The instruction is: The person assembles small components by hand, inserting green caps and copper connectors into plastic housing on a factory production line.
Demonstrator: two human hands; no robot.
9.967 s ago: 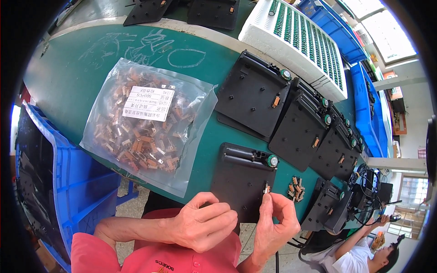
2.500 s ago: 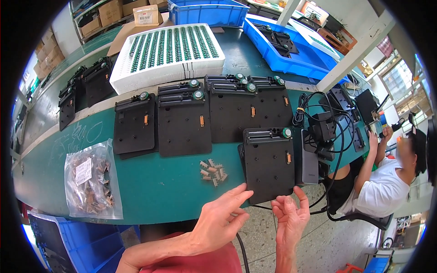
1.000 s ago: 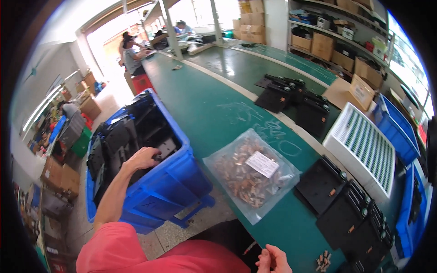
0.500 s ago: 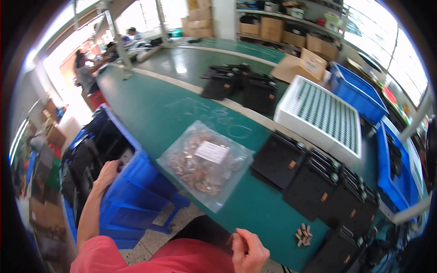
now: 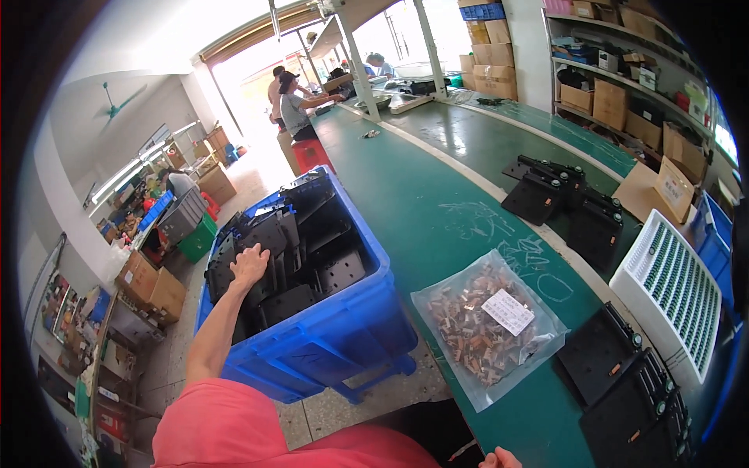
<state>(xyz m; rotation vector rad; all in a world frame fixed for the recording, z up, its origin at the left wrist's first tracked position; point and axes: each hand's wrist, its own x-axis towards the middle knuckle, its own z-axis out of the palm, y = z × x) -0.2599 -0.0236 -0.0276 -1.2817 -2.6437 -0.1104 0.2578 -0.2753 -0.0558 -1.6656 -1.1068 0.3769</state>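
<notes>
My left hand (image 5: 250, 265) reaches into a big blue bin (image 5: 312, 327) on my left. Its fingers are spread on a black plate-like part (image 5: 273, 236), not closed round it. Black flat parts with small holes fill the bin in a loose heap. At the lower edge, only part of my right hand (image 5: 502, 459) shows, next to the front of the green table (image 5: 460, 370). Its visible fingers look curled in; what they hold, if anything, is hidden. Between the bin and the finished-looking black plates (image 5: 599, 351) lies a clear bag of small copper-coloured metal pieces (image 5: 480, 343) with a white label.
A white tray (image 5: 624, 274) with rows of small green-and-white pieces stands at the right. More black plates (image 5: 538, 195) lie farther back. Boxes (image 5: 610, 104) fill a shelf. Beyond the bin, a person (image 5: 296, 113) works at the table near a red stool (image 5: 312, 154).
The view has swung left. My left hand has moved from the bin's near side to the heap's top, fingers spreading. My right hand has mostly dropped out of view at the lower edge.
</notes>
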